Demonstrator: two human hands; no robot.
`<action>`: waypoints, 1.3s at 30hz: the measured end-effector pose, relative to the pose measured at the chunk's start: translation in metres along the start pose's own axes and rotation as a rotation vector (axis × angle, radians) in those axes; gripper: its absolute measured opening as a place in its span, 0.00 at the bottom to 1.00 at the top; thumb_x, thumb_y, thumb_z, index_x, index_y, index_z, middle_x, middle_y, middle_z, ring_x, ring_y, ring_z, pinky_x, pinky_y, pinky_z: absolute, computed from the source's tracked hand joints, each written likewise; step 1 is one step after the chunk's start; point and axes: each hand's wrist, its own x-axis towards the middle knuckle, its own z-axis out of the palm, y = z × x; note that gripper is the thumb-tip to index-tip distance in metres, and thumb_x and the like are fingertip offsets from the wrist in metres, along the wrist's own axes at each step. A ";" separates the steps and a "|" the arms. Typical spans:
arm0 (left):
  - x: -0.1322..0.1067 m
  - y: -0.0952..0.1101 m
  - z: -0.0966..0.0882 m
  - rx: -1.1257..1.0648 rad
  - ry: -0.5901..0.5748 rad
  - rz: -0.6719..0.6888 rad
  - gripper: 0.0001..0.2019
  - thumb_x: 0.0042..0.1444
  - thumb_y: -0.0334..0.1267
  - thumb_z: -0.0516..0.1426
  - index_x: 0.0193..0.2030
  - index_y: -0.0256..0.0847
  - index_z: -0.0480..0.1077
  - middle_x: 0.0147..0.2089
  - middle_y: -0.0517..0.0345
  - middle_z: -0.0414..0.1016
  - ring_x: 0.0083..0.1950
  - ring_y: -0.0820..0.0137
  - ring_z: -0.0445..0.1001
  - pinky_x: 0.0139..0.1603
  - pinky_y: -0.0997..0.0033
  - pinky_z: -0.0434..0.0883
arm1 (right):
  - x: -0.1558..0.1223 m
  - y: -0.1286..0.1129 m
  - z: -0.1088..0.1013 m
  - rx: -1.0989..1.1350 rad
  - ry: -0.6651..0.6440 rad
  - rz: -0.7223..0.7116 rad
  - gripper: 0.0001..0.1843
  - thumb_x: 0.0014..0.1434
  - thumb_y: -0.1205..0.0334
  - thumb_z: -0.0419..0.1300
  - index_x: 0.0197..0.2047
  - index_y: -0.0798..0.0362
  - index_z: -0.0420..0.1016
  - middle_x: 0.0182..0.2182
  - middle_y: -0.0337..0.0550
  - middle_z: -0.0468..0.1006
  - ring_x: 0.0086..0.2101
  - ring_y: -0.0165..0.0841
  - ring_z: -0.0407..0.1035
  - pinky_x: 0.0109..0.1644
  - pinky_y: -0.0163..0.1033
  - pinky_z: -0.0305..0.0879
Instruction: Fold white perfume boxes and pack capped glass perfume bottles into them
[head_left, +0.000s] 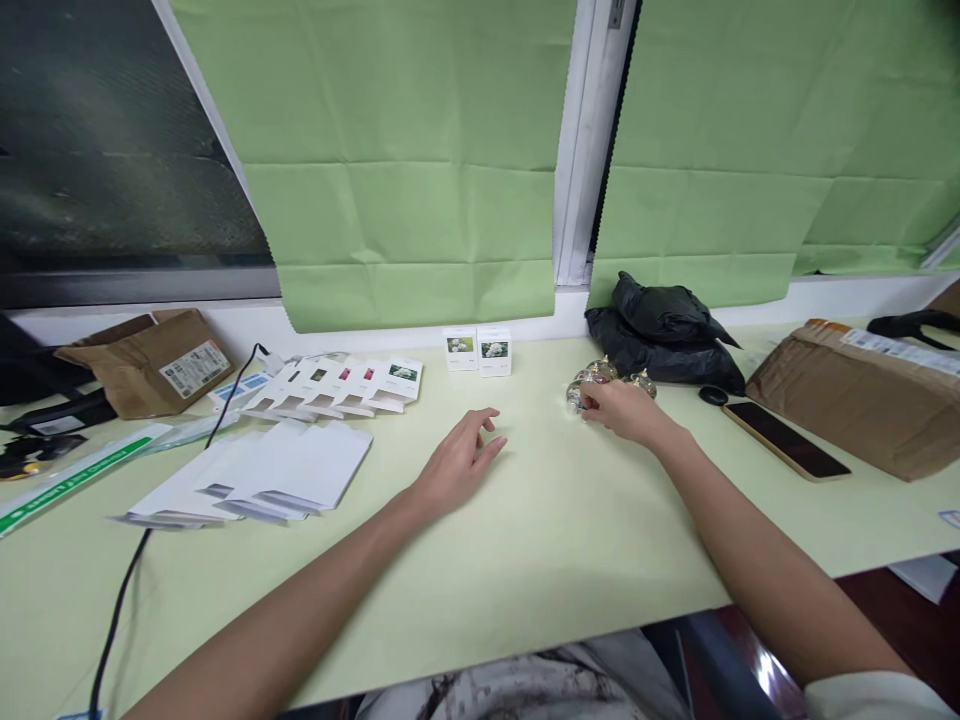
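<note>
My right hand (619, 408) reaches to a cluster of small clear round glass pieces with gold-coloured tops (600, 370). Its fingers are closed on one glass piece (574, 396) at the near left of the cluster, partly hidden by the fingertips. Over the middle of the table my left hand (459, 460) is held with fingers apart and nothing in it. Two small white boxes with flower pictures, a left one (460, 352) and a right one (495, 354), stand upright side by side at the back, beyond my hands.
Flattened white cartons with flower pictures (341, 385) and plain white ones (300, 470) lie at left, near a cardboard box (161, 365) and black cable (120, 610). Black plastic parcels (664, 335), a phone (787, 440) and a brown parcel (862, 400) are at right.
</note>
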 end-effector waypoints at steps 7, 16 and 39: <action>0.000 0.000 0.000 0.011 -0.008 0.016 0.20 0.73 0.53 0.50 0.67 0.52 0.62 0.58 0.55 0.73 0.45 0.66 0.74 0.45 0.63 0.72 | 0.003 -0.004 0.004 -0.107 -0.015 -0.009 0.03 0.65 0.62 0.61 0.42 0.49 0.75 0.35 0.44 0.81 0.36 0.41 0.75 0.35 0.37 0.51; 0.001 -0.002 0.000 0.021 -0.011 0.059 0.19 0.73 0.52 0.50 0.65 0.50 0.64 0.56 0.54 0.73 0.46 0.65 0.74 0.48 0.61 0.73 | 0.002 -0.004 0.000 -0.062 0.140 0.062 0.09 0.72 0.54 0.56 0.44 0.48 0.74 0.37 0.44 0.82 0.37 0.40 0.76 0.35 0.38 0.52; 0.003 -0.003 0.001 -0.019 0.000 0.013 0.20 0.72 0.53 0.51 0.66 0.51 0.64 0.57 0.54 0.73 0.46 0.66 0.74 0.45 0.65 0.72 | 0.013 -0.003 0.014 0.009 0.229 0.267 0.14 0.72 0.51 0.56 0.52 0.51 0.69 0.47 0.53 0.84 0.43 0.45 0.79 0.39 0.40 0.60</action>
